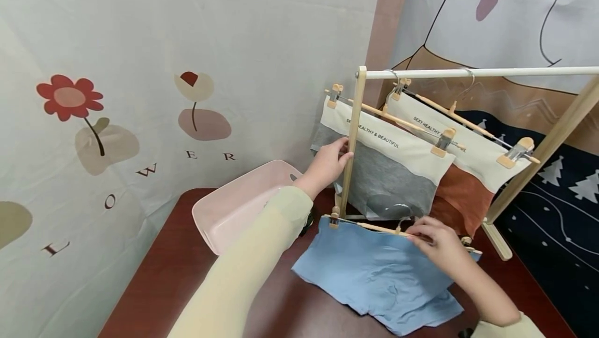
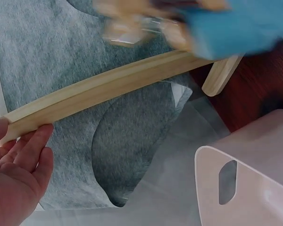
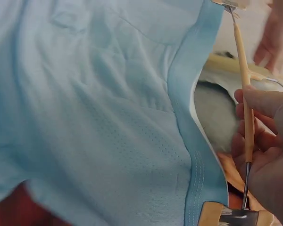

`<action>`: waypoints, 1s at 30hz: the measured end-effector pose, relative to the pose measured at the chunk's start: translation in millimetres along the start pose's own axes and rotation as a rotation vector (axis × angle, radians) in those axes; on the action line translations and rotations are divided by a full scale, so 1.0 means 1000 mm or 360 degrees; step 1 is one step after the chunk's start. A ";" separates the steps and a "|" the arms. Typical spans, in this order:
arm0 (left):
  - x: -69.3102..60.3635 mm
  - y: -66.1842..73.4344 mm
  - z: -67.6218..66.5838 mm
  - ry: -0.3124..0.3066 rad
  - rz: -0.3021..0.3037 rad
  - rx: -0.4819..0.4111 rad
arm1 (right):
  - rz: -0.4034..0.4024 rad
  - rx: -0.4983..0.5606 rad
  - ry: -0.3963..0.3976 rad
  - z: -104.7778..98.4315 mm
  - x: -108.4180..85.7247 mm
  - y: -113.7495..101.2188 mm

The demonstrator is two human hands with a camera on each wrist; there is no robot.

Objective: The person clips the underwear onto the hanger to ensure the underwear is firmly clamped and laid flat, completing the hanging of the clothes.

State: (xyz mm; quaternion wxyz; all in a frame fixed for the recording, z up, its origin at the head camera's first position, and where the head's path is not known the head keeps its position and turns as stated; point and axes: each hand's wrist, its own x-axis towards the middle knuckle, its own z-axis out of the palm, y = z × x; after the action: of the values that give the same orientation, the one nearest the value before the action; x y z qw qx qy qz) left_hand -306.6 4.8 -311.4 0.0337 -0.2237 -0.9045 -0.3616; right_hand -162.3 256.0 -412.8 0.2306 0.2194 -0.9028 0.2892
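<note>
In the head view my left hand holds the near wooden post of a small clothes rack; the left wrist view shows thumb and fingers on either side of the post. My right hand grips the middle of a clip hanger. From its clips hang light blue shorts, low in front of the rack over the table. The right wrist view shows the shorts' waistband and one clip. The right fingers wrap the wooden bar.
Two more clip hangers hang from the white rail, bearing a grey-and-cream printed piece and a rust-and-cream one. A pink plastic basket stands left on the dark red table. Printed fabric hangs behind.
</note>
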 end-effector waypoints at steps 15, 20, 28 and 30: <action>-0.001 -0.003 0.000 0.0012 -0.0013 -0.0005 | -0.0012 -0.0258 0.0136 -0.105 0.019 -0.010; -0.001 -0.005 0.000 0.0020 0.0007 -0.0002 | 0.0081 -0.0410 0.0062 -0.136 0.018 0.008; 0.001 -0.004 0.002 0.0043 0.0042 0.0003 | 0.0385 -0.0377 0.0052 -0.167 -0.004 0.049; 0.001 -0.005 0.003 0.0042 0.0036 -0.0011 | 0.0419 -0.0395 0.0074 -0.169 -0.013 0.062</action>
State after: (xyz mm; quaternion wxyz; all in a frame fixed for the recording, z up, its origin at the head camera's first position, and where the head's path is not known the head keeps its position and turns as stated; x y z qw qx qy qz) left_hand -308.9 4.2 -316.3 0.0489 -0.2294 -0.9001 -0.3671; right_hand -136.4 410.6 -323.2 0.2369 0.0625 -0.9469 0.2082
